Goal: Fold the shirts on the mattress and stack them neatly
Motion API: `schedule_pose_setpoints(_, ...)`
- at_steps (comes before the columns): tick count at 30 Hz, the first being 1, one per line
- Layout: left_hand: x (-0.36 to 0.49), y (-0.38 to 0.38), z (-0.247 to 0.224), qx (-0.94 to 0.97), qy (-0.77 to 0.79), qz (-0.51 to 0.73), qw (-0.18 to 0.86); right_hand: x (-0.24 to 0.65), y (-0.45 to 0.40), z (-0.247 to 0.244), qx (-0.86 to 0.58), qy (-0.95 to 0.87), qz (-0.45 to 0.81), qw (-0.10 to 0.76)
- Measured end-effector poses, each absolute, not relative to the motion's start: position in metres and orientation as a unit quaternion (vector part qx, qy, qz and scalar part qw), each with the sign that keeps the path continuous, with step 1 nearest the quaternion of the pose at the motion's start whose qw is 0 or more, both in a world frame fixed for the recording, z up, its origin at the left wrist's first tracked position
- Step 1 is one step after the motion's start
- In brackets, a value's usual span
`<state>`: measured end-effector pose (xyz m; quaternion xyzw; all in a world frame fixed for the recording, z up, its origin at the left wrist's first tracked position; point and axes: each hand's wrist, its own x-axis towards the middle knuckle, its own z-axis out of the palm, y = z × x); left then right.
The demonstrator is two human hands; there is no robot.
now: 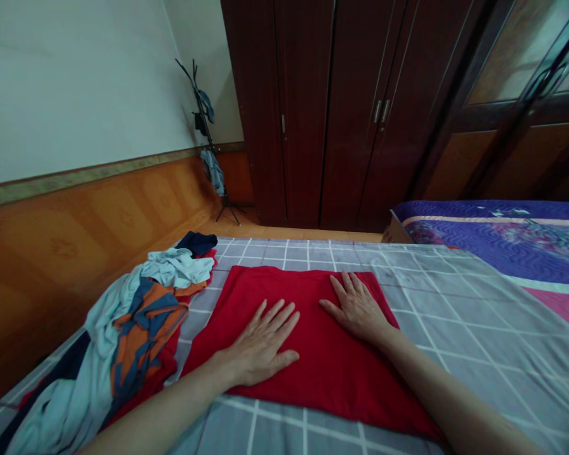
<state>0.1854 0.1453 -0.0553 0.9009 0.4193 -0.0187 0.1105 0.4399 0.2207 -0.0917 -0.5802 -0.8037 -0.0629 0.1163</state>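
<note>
A red garment (308, 354) lies spread out flat on the grey checked bed sheet (459, 297). Whether it is a shirt or something else, I cannot tell from this side. My left hand (263, 344) rests palm down on its left half, fingers stretched out and thumb apart. On the upper right part of the cloth lies my right hand (358, 306), also flat with its fingers spread. Neither hand grips the fabric. My right forearm covers part of the garment's right edge.
Along the left is a heap of crumpled clothes (146, 328), light blue, orange and navy, and red. Behind it runs the wall (76, 246). A coat stand (208, 139) and dark wardrobe (313, 114) stand beyond the bed. Purple bedding (493, 234) lies at right.
</note>
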Motion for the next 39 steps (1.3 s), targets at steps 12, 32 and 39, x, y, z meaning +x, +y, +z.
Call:
schedule_pose_setpoints(12,0.063,0.102,-0.067,0.810,0.587,0.006,0.017,0.441,0.225,-0.098,-0.568,-0.808,-0.103,0.116)
schedule_pose_setpoints(32,0.072,0.066,-0.035,0.860,0.501,-0.051,-0.080,0.442,0.227,-0.097,-0.554,-0.818,-0.104,0.115)
schedule_pose_setpoints(39,0.069,0.058,-0.027,0.860,0.499,-0.038,-0.104,0.442,0.227,-0.098,-0.554,-0.818,-0.097,0.124)
